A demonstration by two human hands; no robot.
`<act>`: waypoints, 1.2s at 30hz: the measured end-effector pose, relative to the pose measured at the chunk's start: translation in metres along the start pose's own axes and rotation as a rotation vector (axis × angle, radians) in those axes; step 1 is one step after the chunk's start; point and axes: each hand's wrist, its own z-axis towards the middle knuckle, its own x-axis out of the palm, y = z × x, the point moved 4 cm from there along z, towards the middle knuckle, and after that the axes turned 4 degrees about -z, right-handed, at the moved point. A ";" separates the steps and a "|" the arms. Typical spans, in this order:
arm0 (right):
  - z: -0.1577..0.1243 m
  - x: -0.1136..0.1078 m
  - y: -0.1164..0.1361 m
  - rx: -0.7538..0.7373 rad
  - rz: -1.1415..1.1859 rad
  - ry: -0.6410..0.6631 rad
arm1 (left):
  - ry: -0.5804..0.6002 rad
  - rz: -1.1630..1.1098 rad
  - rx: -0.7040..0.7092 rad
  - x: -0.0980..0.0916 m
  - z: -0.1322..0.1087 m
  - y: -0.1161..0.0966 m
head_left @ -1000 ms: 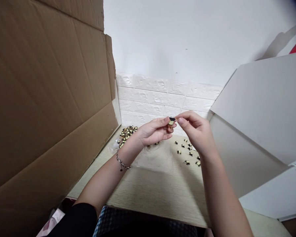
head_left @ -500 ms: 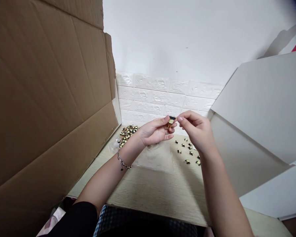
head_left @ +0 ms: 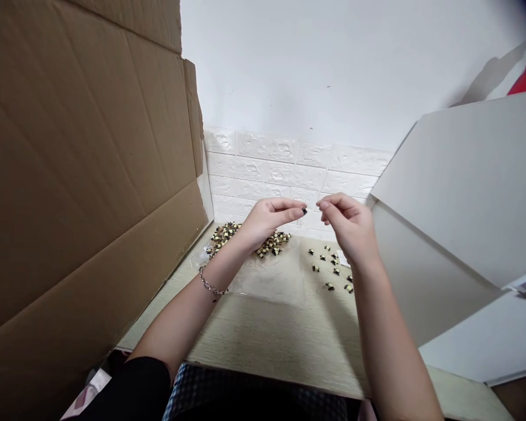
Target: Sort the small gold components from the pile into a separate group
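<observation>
**Small dark piece (head_left: 304,210) is pinched at fingertips of left hand (head_left: 269,222)**

The small dark piece is gripped at the centre of the frame by the closed fingertips of the left hand, on whose wrist a silver chain bracelet (head_left: 211,285) is worn. The right hand (head_left: 348,225) is kept just beside it, with curved fingers partly open, and nothing is seen in it. Below the hands, small black-and-cream components (head_left: 274,244) are lying in heaps and scattered on a clear plastic sheet (head_left: 267,280) and a cream wood-grain board (head_left: 280,333). A brown corrugated cardboard sheet (head_left: 83,175) is standing at the left of the frame, a white foam brick wall panel (head_left: 289,169) behind, and a pale grey board (head_left: 442,222) at the right.
</observation>
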 end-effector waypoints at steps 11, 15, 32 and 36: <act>-0.004 0.005 0.004 -0.072 0.112 0.195 | -0.146 0.804 0.624 0.005 -0.021 -0.034; -0.007 0.009 0.004 -0.080 0.151 0.263 | -0.168 1.073 0.947 0.008 -0.024 -0.035; -0.007 0.012 0.003 -0.098 0.241 0.331 | -0.167 1.196 1.201 0.013 -0.032 -0.037; -0.007 0.016 0.001 -0.094 0.343 0.311 | -0.167 1.187 1.199 0.014 -0.032 -0.037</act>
